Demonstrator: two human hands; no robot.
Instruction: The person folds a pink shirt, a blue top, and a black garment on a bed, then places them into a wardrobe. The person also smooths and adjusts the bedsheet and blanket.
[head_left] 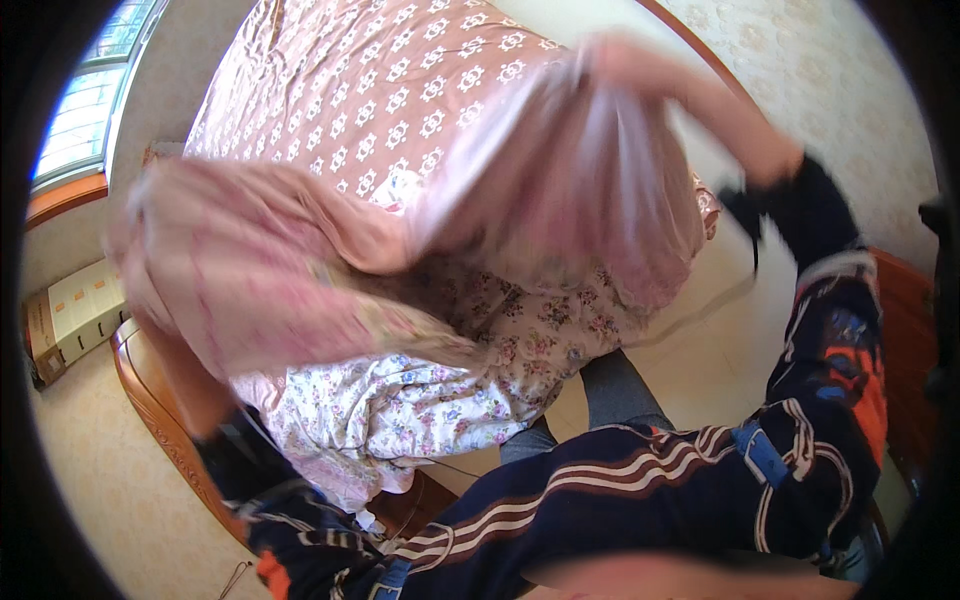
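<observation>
A pale pink patterned bedding cloth (270, 260) is spread in the air between my hands, blurred by motion and sagging in the middle. At the upper right, my right hand (620, 65) is closed on its raised edge, fingers smeared. On the left, the cloth covers my left hand and its fingers; only the wrist and forearm (185, 385) show below, and that side of the cloth is held up there. Below the cloth, white floral bedding (410, 405) lies rumpled on the near part of the bed, with a beige floral part (570, 310) beside it.
A brown-pink sheet with white motifs (330, 110) covers the far part of the bed. A carved wooden bed end (165, 415) curves along the left. Boxes (75, 315) stand below the window (90, 110). Tiled floor (715, 335) shows to the right.
</observation>
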